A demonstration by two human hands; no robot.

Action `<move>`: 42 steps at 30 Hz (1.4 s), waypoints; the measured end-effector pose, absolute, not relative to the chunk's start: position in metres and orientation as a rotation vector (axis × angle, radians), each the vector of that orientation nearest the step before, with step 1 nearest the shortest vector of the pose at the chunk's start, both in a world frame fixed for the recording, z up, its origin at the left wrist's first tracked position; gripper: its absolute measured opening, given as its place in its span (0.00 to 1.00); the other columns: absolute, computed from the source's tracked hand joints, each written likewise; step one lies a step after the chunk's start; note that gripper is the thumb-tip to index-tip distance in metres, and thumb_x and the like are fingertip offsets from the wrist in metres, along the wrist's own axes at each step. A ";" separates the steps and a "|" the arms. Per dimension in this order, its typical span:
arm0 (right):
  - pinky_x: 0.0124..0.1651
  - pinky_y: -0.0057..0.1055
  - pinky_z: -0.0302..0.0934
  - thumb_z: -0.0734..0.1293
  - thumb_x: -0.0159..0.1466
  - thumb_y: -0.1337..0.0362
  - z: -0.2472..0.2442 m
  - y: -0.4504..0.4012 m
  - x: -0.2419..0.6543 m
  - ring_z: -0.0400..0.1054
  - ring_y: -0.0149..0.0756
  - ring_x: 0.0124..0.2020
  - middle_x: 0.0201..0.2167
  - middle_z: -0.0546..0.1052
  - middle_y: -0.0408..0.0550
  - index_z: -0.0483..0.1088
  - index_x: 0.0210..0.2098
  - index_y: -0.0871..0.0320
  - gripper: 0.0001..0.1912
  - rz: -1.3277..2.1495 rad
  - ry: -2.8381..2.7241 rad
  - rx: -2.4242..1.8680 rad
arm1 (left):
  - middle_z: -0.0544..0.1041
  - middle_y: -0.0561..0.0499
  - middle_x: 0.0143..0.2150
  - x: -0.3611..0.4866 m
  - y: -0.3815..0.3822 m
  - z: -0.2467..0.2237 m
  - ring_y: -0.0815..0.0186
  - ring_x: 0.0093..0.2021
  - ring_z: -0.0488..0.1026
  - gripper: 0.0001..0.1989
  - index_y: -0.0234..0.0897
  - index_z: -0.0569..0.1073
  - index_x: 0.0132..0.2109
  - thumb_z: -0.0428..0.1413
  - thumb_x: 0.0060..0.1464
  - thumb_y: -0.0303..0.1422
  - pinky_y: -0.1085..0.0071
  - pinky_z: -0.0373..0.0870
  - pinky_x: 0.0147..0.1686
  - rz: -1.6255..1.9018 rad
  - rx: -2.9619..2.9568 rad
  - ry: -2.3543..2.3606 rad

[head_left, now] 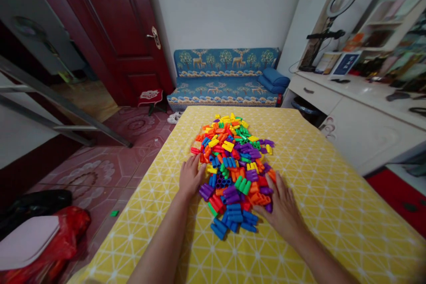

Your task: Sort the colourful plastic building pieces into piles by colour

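A long heap of coloured plastic tube-shaped building pieces (229,164) lies on a table with a yellow patterned cloth (319,213). My left hand (191,175) rests at the heap's left side, fingers stretched forward, thumb beside the pieces. On the right, my right hand (281,202) lies against the edge with its fingers spread, close to orange pieces (259,198) and purple ones. Blue pieces (234,219) sit at the near end between my wrists. Yellow pieces (229,117) lie at the far end. Neither hand grips a piece.
A blue patterned sofa (226,84) stands beyond the table. On the right is a white dresser (359,97) bearing a ring light (342,0). A metal ladder-like frame (66,102) and a red bag (75,230) are at left. One green piece (114,213) lies on the floor.
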State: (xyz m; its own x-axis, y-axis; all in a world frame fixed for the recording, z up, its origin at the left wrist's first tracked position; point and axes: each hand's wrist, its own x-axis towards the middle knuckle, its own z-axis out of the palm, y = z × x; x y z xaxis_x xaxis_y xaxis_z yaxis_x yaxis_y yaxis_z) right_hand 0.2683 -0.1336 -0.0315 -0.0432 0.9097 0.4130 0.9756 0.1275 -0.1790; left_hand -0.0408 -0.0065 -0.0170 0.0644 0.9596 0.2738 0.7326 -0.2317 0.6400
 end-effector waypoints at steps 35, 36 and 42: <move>0.67 0.58 0.47 0.61 0.64 0.43 -0.025 -0.107 0.240 0.40 0.55 0.72 0.71 0.45 0.62 0.39 0.71 0.57 0.45 0.242 -1.454 -1.747 | 0.78 0.42 0.52 -0.047 -0.009 -0.018 0.52 0.55 0.73 0.23 0.37 0.77 0.52 0.48 0.62 0.47 0.56 0.65 0.58 1.231 1.684 1.550; 0.67 0.57 0.48 0.61 0.65 0.45 -0.023 -0.106 0.238 0.41 0.54 0.72 0.72 0.45 0.61 0.39 0.71 0.56 0.44 0.260 -1.451 -1.685 | 0.79 0.42 0.52 -0.048 -0.008 -0.019 0.53 0.54 0.73 0.24 0.37 0.77 0.52 0.48 0.62 0.47 0.56 0.65 0.58 1.241 1.652 1.541; 0.67 0.60 0.47 0.62 0.67 0.51 -0.011 -0.104 0.228 0.37 0.53 0.72 0.71 0.49 0.52 0.53 0.68 0.52 0.33 0.125 -1.730 -1.458 | 0.80 0.41 0.48 -0.048 -0.007 -0.014 0.52 0.52 0.75 0.29 0.32 0.78 0.50 0.46 0.61 0.51 0.58 0.67 0.56 1.245 1.571 1.548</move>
State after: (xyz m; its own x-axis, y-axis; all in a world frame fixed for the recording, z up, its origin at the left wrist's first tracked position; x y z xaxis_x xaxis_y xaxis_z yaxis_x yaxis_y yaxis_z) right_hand 0.2284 -0.1044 -0.0105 0.0384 0.8483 0.5281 0.7638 0.3158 -0.5629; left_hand -0.0484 -0.0069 -0.0136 -0.1200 0.9713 0.2054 0.4092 -0.1401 0.9016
